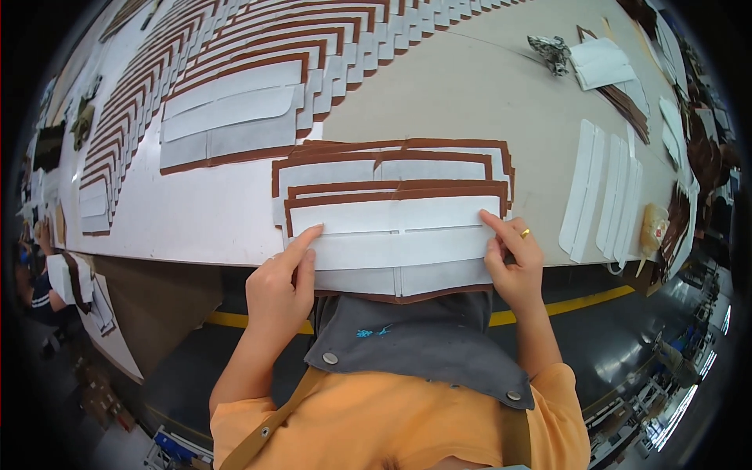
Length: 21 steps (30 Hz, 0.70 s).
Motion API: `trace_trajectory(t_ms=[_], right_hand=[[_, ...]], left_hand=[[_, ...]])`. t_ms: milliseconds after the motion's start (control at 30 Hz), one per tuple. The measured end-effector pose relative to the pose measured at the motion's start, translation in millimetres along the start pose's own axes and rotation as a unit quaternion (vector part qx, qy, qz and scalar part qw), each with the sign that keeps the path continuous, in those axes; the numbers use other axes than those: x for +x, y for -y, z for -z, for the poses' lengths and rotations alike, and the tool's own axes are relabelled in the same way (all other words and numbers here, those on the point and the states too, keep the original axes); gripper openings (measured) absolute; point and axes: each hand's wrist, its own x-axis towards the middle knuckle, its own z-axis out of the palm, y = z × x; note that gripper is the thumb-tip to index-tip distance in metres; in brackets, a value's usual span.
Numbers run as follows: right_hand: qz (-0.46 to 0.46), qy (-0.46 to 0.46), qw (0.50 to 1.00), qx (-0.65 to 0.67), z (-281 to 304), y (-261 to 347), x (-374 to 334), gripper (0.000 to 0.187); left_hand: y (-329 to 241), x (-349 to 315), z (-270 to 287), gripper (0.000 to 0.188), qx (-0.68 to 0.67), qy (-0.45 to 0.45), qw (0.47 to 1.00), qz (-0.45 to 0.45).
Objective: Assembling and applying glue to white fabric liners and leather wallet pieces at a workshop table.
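A brown-edged panel [399, 249] with white strips across it lies in front of me, on top of a small pile of like panels [439, 166]. Its near part hangs over the table's edge. My left hand [278, 290] is at the panel's left side, index fingertip on a white strip, thumb below it and other fingers curled. My right hand [515, 262], with a ring on one finger, grips the right side likewise, its index fingertip near the upper corner. The undersides of both hands are hidden.
Long overlapping rows of brown-edged panels [231, 117] cover the table's far left. At right lie white strips [583, 192], a yellowish roll [654, 227], white pieces [601, 64] and crumpled dark material [550, 53]. Another person [48, 294] is at the far left.
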Motion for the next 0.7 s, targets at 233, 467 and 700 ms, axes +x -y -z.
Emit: trace_trajectory(t_ms=[233,467,700], right_hand=[[0.002,0.011,1.000,-0.019,0.3,4.6,1.8,0.038],[0.008,0.050,0.996,-0.074,1.9,7.5,3.8,0.039],[0.057,0.052,0.988,-0.134,3.9,5.2,6.2,0.035]], left_hand=[[4.4,-1.3,-5.1,0.027,0.006,-0.016,1.000,-0.016],[1.9,1.3,-1.4,0.027,0.034,-0.011,0.999,-0.034],[7.4,1.3,-1.2,0.027,0.021,0.006,0.999,-0.028]])
